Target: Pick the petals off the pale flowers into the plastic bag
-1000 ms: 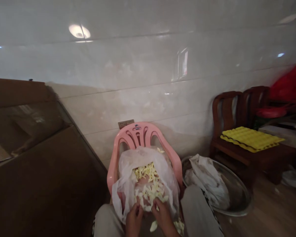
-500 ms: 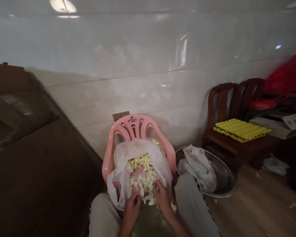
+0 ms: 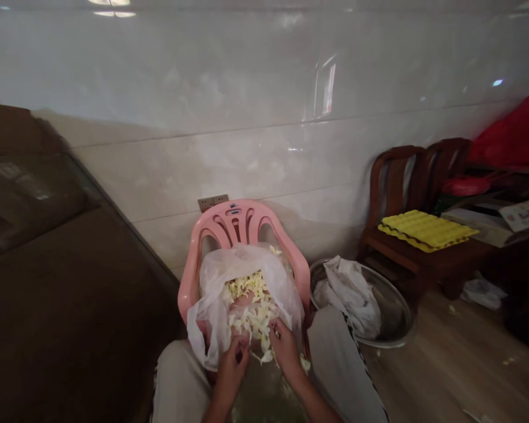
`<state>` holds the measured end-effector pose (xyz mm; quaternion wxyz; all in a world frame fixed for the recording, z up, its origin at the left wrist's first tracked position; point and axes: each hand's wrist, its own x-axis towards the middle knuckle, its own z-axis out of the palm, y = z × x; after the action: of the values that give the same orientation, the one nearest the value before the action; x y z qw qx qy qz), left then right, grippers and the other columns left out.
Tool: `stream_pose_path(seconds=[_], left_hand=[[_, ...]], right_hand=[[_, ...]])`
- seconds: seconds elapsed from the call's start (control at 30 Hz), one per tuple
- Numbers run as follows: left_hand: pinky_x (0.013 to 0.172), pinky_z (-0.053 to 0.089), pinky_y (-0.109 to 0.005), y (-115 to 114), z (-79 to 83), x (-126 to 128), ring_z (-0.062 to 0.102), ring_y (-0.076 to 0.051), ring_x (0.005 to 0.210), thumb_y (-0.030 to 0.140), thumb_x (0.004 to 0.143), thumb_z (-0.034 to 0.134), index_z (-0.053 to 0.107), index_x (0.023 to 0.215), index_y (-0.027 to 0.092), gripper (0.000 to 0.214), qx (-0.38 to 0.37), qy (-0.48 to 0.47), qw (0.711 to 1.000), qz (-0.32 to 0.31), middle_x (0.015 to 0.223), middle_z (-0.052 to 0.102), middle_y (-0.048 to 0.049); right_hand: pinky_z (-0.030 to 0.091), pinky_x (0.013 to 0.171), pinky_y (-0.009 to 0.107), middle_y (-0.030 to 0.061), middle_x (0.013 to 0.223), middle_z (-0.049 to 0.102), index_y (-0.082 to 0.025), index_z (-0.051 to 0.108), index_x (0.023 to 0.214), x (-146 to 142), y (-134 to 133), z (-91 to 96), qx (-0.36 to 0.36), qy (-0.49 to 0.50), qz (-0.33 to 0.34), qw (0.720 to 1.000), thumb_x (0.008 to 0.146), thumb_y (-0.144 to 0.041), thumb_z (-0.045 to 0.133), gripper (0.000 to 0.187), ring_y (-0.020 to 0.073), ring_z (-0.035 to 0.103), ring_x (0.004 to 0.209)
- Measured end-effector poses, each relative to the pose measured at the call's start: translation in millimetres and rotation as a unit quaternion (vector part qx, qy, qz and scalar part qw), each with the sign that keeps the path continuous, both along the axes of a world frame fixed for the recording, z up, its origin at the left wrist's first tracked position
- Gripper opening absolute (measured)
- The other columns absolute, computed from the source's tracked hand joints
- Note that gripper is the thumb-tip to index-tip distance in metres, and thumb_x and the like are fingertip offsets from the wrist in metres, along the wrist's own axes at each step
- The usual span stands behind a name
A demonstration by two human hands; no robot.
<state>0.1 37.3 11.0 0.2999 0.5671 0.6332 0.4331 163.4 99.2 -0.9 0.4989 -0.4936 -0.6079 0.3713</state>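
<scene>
A translucent white plastic bag [image 3: 218, 264] lies spread open on a pink plastic armchair [image 3: 297, 261] in front of me. Pale yellow-white pieces that look like flower petals [image 3: 255, 320] are scattered over its opening, with a denser heap farther in. At the bag's near edge, my left hand [image 3: 234, 357] is closed in a pinch; whatever is in its fingertips is too small to make out. My right hand [image 3: 284, 343], a little higher, pinches beside the petals, and its fingertips hide what they hold. My knees flank the chair.
To the right, a metal basin [image 3: 397, 338] on the wooden floor holds a crumpled white bag [image 3: 352, 299]. Yellow egg trays [image 3: 427, 230] rest on a dark wooden chair [image 3: 392, 182]. A large dark panel [image 3: 70, 305] stands at left. A tiled wall [image 3: 229, 117] with a socket [image 3: 212, 202] rises behind.
The whole view has shifted slightly, so everything sits a little farther left and up. Both hands stay pinched close above the petals, with only small finger movement.
</scene>
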Motion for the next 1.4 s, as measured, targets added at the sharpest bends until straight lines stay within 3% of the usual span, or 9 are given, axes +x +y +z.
stream_pose_path(seconds=[0.17,0.4,0.67,0.8,0.93,1.2,1.4], left_hand=[[0.073,0.053,-0.03,-1.1,0.0,-1.4,0.07,-0.023,0.077,0.05,0.088,0.051,0.065,0.093,0.02,0.033,0.013,0.026,1.0,-0.01,0.084,0.073,-0.0051],[0.087,0.057,-0.038,0.8,-9.8,-7.9,0.073,-0.029,0.095,0.055,0.087,0.051,0.069,0.103,0.019,0.043,0.039,0.017,0.999,0.028,0.101,0.077,-0.0111],[0.101,0.053,-0.038,3.1,-16.3,-7.7,0.069,-0.028,0.113,0.064,0.091,0.048,0.075,0.107,0.021,0.053,0.047,0.008,0.999,-0.004,0.116,0.076,-0.0118],[0.095,0.057,-0.033,6.2,-24.6,-11.2,0.073,-0.025,0.102,0.067,0.092,0.045,0.077,0.104,0.022,0.057,0.03,0.018,0.998,-0.06,0.105,0.079,-0.0108],[0.092,0.058,-0.031,9.0,-34.0,-14.5,0.075,-0.025,0.097,0.071,0.092,0.039,0.077,0.101,0.021,0.064,0.027,0.029,0.996,-0.078,0.103,0.08,-0.0117],[0.092,0.058,-0.032,16.0,-68.0,-17.1,0.075,-0.027,0.1,0.075,0.091,0.034,0.08,0.104,0.021,0.072,0.06,0.05,0.996,-0.047,0.108,0.079,-0.0125],[0.094,0.058,-0.031,13.2,-63.1,-15.9,0.075,-0.026,0.101,0.074,0.091,0.035,0.08,0.104,0.022,0.07,0.085,0.058,0.994,-0.027,0.107,0.08,-0.012]], right_hand=[[0.044,0.065,0.027,0.0006,0.068,0.058,-0.021,0.055,0.074,-0.5,0.2,-2.8,-0.005,0.01,0.005,1.0,0.081,-0.039,0.048,0.02,0.0191,0.056,0.066],[0.042,0.064,0.026,0.0004,0.067,0.058,-0.021,0.055,0.073,-5.2,0.5,-8.4,-0.002,0.01,0.013,1.0,0.079,-0.034,0.047,0.017,0.0197,0.058,0.066],[0.04,0.063,0.024,-0.0011,0.064,0.055,-0.02,0.054,0.072,-21.6,-6.5,-22.7,0.008,-0.027,0.102,0.994,0.084,-0.031,0.048,0.018,0.0168,0.055,0.065],[0.038,0.062,0.022,-0.0009,0.068,0.059,-0.019,0.055,0.076,-26.9,-13.5,-26.6,0.012,-0.037,0.175,0.984,0.087,-0.026,0.047,0.015,0.0146,0.055,0.064],[0.038,0.063,0.022,-0.0005,0.068,0.059,-0.019,0.053,0.077,-26.0,-14.4,-26.4,0.008,-0.054,0.191,0.98,0.086,-0.023,0.047,0.012,0.0147,0.056,0.065],[0.038,0.063,0.023,-0.0006,0.068,0.058,-0.02,0.053,0.076,-27.6,-8.4,-37.0,0.006,-0.07,0.195,0.978,0.086,-0.026,0.049,0.012,0.015,0.055,0.066],[0.04,0.066,0.024,-0.0003,0.069,0.057,-0.019,0.053,0.075,-30.2,-9.0,-43.1,-0.01,-0.034,0.214,0.976,0.091,-0.036,0.046,0.024,0.0155,0.054,0.069]])
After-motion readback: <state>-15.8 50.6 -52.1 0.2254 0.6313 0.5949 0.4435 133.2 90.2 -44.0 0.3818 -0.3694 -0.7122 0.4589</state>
